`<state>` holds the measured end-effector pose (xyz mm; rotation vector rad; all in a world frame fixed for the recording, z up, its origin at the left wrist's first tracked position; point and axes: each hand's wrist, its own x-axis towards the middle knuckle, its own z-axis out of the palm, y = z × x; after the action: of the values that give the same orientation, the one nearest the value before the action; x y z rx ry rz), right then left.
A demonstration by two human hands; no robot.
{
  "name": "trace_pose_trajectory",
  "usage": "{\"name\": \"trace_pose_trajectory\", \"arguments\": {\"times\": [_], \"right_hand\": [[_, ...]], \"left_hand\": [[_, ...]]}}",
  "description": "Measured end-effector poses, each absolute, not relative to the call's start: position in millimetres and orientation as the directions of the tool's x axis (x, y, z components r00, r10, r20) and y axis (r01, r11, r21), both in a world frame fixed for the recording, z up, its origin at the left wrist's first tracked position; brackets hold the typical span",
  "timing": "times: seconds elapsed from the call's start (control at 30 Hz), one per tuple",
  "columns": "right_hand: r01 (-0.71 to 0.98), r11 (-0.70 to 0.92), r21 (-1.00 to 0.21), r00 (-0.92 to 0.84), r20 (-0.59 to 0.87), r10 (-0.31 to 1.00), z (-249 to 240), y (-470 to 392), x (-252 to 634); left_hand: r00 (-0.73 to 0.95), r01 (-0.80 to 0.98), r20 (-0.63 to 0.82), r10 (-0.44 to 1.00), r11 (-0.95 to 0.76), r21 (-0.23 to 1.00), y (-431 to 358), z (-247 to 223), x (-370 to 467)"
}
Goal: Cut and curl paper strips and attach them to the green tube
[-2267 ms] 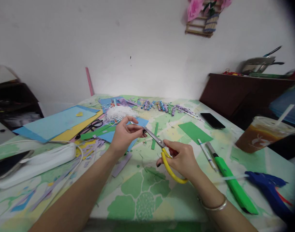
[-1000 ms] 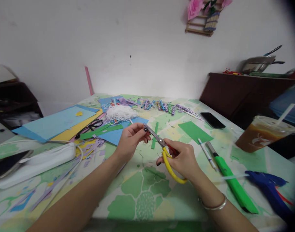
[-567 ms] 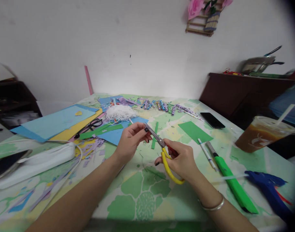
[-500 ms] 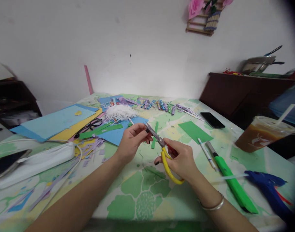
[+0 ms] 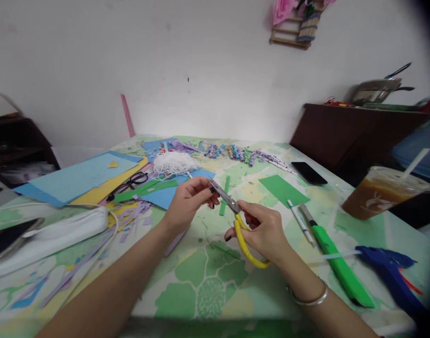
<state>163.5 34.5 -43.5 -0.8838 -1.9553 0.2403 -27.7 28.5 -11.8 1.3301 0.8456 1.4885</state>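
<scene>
In the head view my right hand [image 5: 259, 230] grips scissors [image 5: 240, 223] with yellow handles, a thumb and fingers around the grips. The metal blades point up and left and look nearly closed. Their tips lie at the fingers of my left hand [image 5: 192, 202], which is pinched together. Whatever it holds is too small or hidden to make out. A strip of purple paper [image 5: 175, 243] shows below my left wrist. Behind the blades a narrow green paper strip [image 5: 225, 196] lies on the flowered tablecloth [image 5: 201, 291].
Left are blue paper sheets [image 5: 81, 176], eyeglasses [image 5: 128, 184], paper scraps and a white string pile [image 5: 174, 164]. Rolled paper pieces [image 5: 232, 154] lie behind. Right are green paper [image 5: 283, 189], a pen [image 5: 301, 223], a green cutter [image 5: 338, 263], a blue glue gun [image 5: 391, 277] and an iced drink [image 5: 380, 195].
The purple paper strip has come into sight below my left wrist. The scissor blades look closer together. Both hands stay almost in place, and the view has shifted slightly.
</scene>
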Motion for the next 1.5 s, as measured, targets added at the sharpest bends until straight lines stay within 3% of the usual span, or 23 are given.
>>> {"name": "trace_pose_trajectory", "arguments": {"times": [0.4, 0.83, 1.5], "right_hand": [[0.462, 0.78, -0.422, -0.376, 0.703, 0.603, -42.6, 36.8, 169.1], [0.49, 0.791, -0.367, -0.425, 0.691, 0.584, -41.3, 36.0, 170.0], [0.49, 0.759, -0.429, -0.453, 0.619, 0.642, -39.3, 33.3, 168.1]], "left_hand": [[0.14, -0.082, 0.271, 0.952, -0.262, 0.962, 32.0, -1.6, -47.0], [0.125, -0.043, 0.21, 0.97, -0.206, 0.978, 33.6, 0.7, -55.5], [0.206, -0.031, 0.129, 0.97, -0.126, 0.992, 34.5, -2.1, -55.3]]}}
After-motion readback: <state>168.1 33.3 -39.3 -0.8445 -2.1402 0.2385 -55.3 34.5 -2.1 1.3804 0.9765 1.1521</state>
